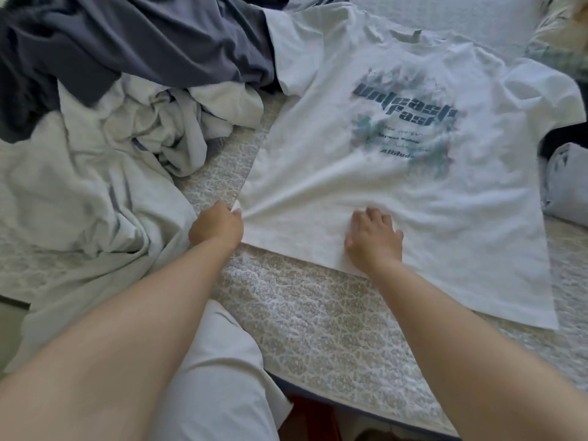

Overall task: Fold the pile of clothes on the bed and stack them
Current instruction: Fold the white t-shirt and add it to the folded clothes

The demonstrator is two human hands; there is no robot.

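On the bed point(318, 319), toward its right side, we see a white T-shirt point(397, 192) spread flat with its printed front facing up. Its collar points to the far edge and its hem runs along the near part of the patterned bedspread. The print point(410, 122) reads "Unleash Fast" in dark letters, with smaller lines below that we cannot read in full.

Our left hand point(216, 226) pinches the shirt's lower left corner, fingers curled round a bunch of cloth, and creases fan out from that grip across the fabric. Our right hand point(374, 238) lies on the hem a little to the right, palm down with the fingers curved and pressing into the cloth; we cannot tell whether it has gathered any fabric under them.

At the bed's left side we see the pile of clothes point(133, 116) still unfolded. A dark blue-grey garment point(127, 43) lies crumpled across the far left corner, and its edge touches the T-shirt's left sleeve. Pale, rumpled pieces point(95, 192) lie in front of it and hang over the near left edge.

At the right edge, just beside the shirt's side, we see a pale rolled or folded item point(568, 183), only partly in view. Below our arms, at the near edge, a leg in light trousers point(216, 377) presses against the bed.
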